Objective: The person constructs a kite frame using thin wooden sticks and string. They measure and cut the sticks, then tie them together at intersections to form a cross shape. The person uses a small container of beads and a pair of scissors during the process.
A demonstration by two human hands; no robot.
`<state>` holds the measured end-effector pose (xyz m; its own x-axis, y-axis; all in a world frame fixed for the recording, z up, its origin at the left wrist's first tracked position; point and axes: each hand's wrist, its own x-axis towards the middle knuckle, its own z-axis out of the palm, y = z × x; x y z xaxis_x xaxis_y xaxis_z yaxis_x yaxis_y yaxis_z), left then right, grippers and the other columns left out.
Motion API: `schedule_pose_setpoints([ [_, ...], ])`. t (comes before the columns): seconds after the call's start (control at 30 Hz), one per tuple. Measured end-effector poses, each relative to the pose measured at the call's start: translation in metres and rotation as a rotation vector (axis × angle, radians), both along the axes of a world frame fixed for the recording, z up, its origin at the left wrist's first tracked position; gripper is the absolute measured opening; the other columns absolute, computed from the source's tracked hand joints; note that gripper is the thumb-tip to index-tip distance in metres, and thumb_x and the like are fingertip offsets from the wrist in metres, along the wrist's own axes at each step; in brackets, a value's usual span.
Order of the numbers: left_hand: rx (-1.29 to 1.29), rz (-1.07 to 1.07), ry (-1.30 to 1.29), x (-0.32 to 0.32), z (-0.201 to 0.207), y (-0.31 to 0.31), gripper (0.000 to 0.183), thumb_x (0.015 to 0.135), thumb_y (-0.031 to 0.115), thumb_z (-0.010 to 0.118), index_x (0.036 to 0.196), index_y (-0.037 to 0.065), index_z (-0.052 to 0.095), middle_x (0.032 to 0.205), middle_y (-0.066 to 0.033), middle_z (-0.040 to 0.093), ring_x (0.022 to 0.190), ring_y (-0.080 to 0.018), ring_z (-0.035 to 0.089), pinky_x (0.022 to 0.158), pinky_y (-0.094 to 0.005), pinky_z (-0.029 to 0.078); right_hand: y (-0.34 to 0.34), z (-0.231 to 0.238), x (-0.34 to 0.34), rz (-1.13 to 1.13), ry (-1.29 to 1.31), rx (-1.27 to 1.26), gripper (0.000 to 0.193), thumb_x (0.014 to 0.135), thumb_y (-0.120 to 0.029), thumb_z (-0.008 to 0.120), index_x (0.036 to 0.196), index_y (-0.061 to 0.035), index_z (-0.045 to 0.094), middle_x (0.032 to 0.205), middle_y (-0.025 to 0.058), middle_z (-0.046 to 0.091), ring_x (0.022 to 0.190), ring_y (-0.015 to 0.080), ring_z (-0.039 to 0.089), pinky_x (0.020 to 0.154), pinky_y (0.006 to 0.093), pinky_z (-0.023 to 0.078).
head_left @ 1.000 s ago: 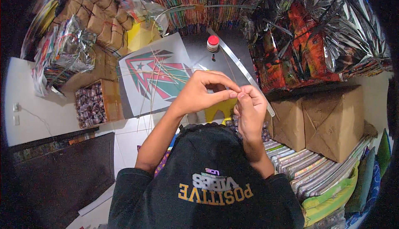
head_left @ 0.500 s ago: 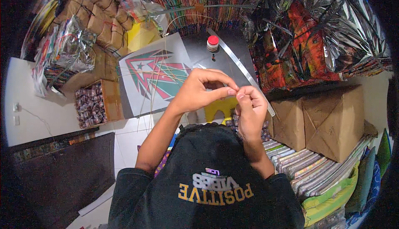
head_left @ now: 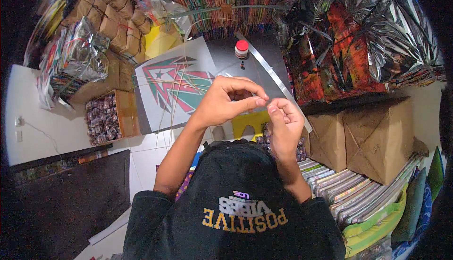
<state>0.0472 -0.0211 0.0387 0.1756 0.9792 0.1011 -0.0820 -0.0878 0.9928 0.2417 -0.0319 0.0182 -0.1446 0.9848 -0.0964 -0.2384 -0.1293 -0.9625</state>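
Observation:
My left hand [head_left: 224, 99] is raised over the near edge of the dark table, thumb and forefinger pinched. Close beside its fingertips, my right hand [head_left: 284, 123] is curled with its thumb against the forefinger. Whatever the two pinches hold is too fine to make out. Beyond my left hand lies a white sheet [head_left: 202, 52] with a red, green and black angular design [head_left: 158, 88]. Several thin pale sticks [head_left: 175, 90] cross over it, some reaching past its near edge. A blurred pale curved strip [head_left: 189, 29] arches above the sheet's far end.
On the table [head_left: 219, 47] stand a red-lidded jar [head_left: 241, 48] and a tiny dark item [head_left: 242, 65]; a metal ruler [head_left: 269, 69] lies at the right. Around it are a box of small wrapped pieces [head_left: 126, 113], brown-wrapped packages [head_left: 377, 137], stacked sheets [head_left: 330, 182] and plastic-covered bundles [head_left: 349, 47].
My fingertips have drawn slightly apart, the left ones shifting a little left. The curved pale strip now looks more blurred, with less of it showing.

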Motion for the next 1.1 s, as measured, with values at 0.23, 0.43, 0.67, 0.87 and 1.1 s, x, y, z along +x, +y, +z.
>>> schedule_pose_setpoints([
  [0.23, 0.025, 0.002, -0.02, 0.001, -0.005, -0.001, 0.012, 0.09, 0.008, 0.079, 0.099, -0.001, 0.078, 0.094, -0.0049, 0.072, 0.075, -0.0067, 0.063, 0.063, -0.0224, 0.048, 0.0, -0.006, -0.002, -0.046, -0.004, 0.022, 0.006, 0.099, -0.008, 0.069, 0.1, -0.0014, 0.067, 0.077, -0.0094, 0.055, 0.065, -0.0032, 0.041, 0.056, 0.0169, 0.029],
  [0.43, -0.024, 0.04, -0.078, -0.002, 0.002, -0.001, 0.013, 0.09, 0.008, 0.079, 0.1, 0.0, 0.079, 0.093, -0.0039, 0.074, 0.077, -0.0063, 0.064, 0.066, -0.0222, 0.05, 0.002, -0.006, -0.003, -0.046, 0.031, -0.03, 0.008, 0.099, -0.009, 0.07, 0.102, -0.0021, 0.067, 0.078, -0.0071, 0.06, 0.06, -0.003, 0.042, 0.051, 0.0178, 0.03],
  [0.67, -0.024, 0.043, -0.074, 0.0, -0.002, -0.003, 0.016, 0.088, 0.006, 0.082, 0.103, -0.001, 0.078, 0.094, -0.0071, 0.076, 0.075, -0.0073, 0.066, 0.065, -0.0227, 0.052, 0.001, -0.005, -0.003, 0.053, 0.179, -0.17, 0.014, 0.1, -0.014, 0.071, 0.106, -0.0021, 0.069, 0.078, -0.0057, 0.06, 0.053, -0.0024, 0.038, 0.045, 0.0193, 0.025],
  [0.87, -0.019, 0.021, -0.024, 0.001, -0.006, -0.003, 0.02, 0.088, 0.007, 0.082, 0.107, 0.0, 0.079, 0.097, -0.0072, 0.077, 0.085, -0.0089, 0.069, 0.073, -0.024, 0.055, 0.003, -0.003, -0.003, 0.105, 0.269, -0.21, 0.016, 0.101, -0.013, 0.068, 0.111, -0.0005, 0.068, 0.075, -0.0067, 0.057, 0.052, -0.0028, 0.036, 0.045, 0.0199, 0.023],
  [1.1, -0.002, -0.007, 0.029, 0.0, -0.005, -0.002, 0.021, 0.088, 0.006, 0.082, 0.107, 0.0, 0.079, 0.099, -0.0086, 0.077, 0.087, -0.0097, 0.069, 0.075, -0.0244, 0.055, 0.006, 0.003, 0.0, 0.19, 0.37, -0.331, 0.017, 0.104, -0.015, 0.061, 0.114, -0.0019, 0.064, 0.067, -0.0103, 0.044, 0.05, -0.0012, 0.03, 0.045, 0.0195, 0.024],
])
